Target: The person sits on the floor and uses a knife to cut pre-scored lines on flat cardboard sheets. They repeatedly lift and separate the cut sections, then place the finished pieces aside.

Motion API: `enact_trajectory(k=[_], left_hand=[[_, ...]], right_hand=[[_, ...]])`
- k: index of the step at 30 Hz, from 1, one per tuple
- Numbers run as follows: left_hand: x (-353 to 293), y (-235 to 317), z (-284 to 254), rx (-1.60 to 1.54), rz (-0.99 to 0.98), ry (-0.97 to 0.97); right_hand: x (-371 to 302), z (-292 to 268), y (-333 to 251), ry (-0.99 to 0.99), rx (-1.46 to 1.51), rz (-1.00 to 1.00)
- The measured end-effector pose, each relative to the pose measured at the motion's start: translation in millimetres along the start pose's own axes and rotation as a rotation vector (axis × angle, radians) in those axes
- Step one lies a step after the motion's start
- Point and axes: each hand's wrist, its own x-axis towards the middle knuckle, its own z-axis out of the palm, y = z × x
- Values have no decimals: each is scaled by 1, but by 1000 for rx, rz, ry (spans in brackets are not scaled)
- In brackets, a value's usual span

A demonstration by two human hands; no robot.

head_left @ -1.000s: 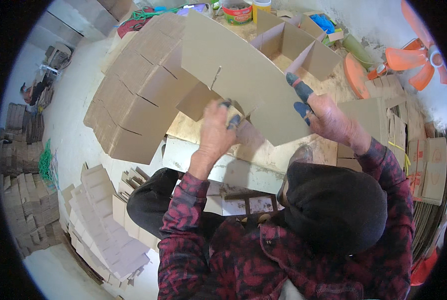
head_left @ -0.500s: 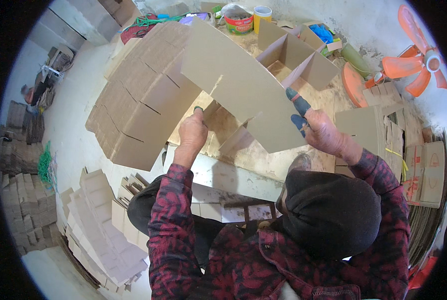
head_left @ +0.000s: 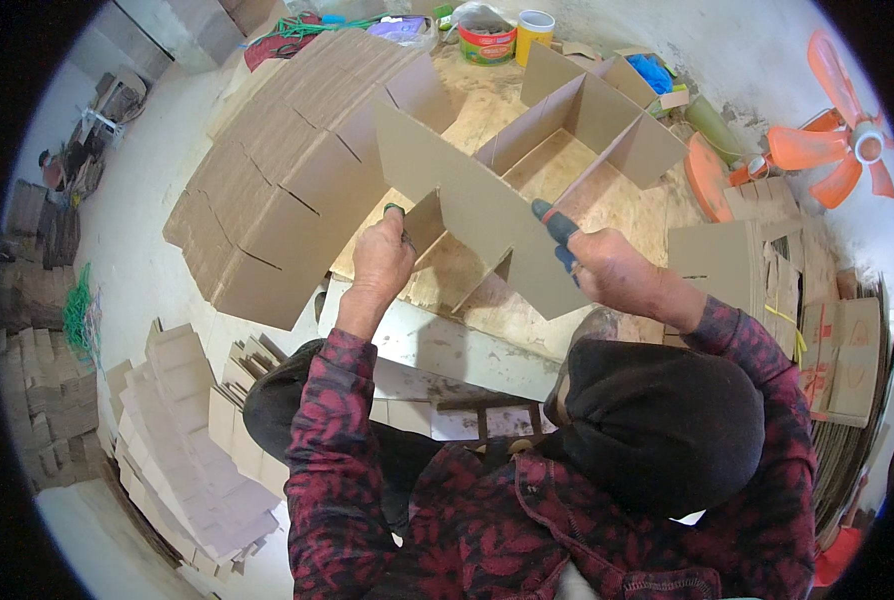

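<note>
My right hand (head_left: 612, 265) grips the right edge of a long slotted cardboard sheet (head_left: 457, 205), which stands tilted across the worktable. Dark coverings wrap some of its fingertips. My left hand (head_left: 382, 262) is closed on a short cardboard divider piece (head_left: 426, 222) that meets the sheet at a slot. A second short divider piece (head_left: 485, 286) crosses the sheet's lower edge farther right; how deep both sit in the slots I cannot tell. Behind the sheet stands an interlocked cardboard partition (head_left: 577, 110). At my left is a big stack of slotted cardboard sheets (head_left: 277, 165).
An orange fan (head_left: 852, 140) stands at the right wall. A red-green tub (head_left: 487, 43) and a yellow cup (head_left: 535, 35) are at the far edge. Cardboard piles (head_left: 182, 440) lie at lower left, more cardboard (head_left: 837, 350) at right. A person (head_left: 52, 170) is far left.
The long sheet has come down onto the short divider pieces, its slots now meeting them. My right hand moved lower and left with it; my left hand stays nearly in place.
</note>
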Motion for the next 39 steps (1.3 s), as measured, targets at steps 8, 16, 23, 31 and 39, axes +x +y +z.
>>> enact_trajectory(k=[8, 16, 23, 31, 39], left_hand=[[8, 10, -7, -84, -53, 95], [0, 88, -3, -203, 120, 133], [13, 130, 32, -3, 163, -355], [-61, 77, 13, 134, 212, -235], [-86, 76, 11, 137, 128, -186]], right_hand=[[20, 44, 5, -366, -62, 223], [-156, 14, 53, 466, -33, 890], [-365, -11, 38, 394, -804, 1049], [-367, -40, 35, 462, -519, 1015], [-368, -30, 63, 489, -264, 1238]])
